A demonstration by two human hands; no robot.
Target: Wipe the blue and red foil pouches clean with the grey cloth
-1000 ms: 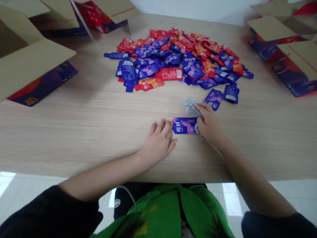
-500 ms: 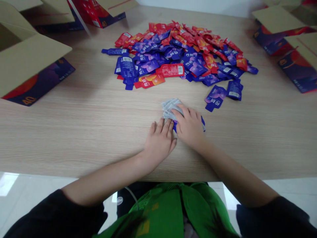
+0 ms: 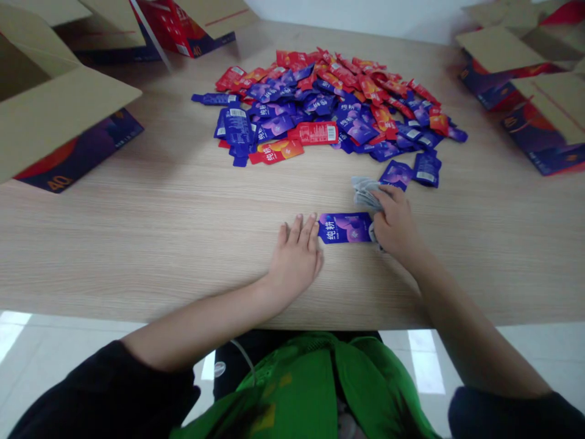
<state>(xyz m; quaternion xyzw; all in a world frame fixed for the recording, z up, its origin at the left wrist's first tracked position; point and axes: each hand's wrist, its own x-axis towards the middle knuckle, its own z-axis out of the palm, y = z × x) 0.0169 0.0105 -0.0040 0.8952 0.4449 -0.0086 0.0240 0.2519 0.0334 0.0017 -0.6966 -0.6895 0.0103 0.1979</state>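
A purple pouch (image 3: 346,228) with white lettering lies flat on the table in front of me, its narrow end to the left. My left hand (image 3: 295,253) rests flat with fingers stretched out, the fingertips at the pouch's narrow end. My right hand (image 3: 398,224) is closed around a crumpled grey-white cloth (image 3: 365,192) at the pouch's right end. Part of the cloth sticks out beyond the fingers and a bit shows beneath the hand. Just above the right hand, another purple pouch (image 3: 395,175) lies partly covered.
A heap of red and purple pouches (image 3: 338,100) spreads across the back of the table (image 3: 137,256). Open cardboard boxes stand at the left (image 3: 82,155) and the right (image 3: 543,143). Another box (image 3: 192,30) is at the back left. One purple pouch (image 3: 427,169) lies apart at the heap's right front.
My right hand has moved right with the cloth, uncovering the purple pouch's printed face. My left hand stays by its narrow end. The view has shifted slightly.
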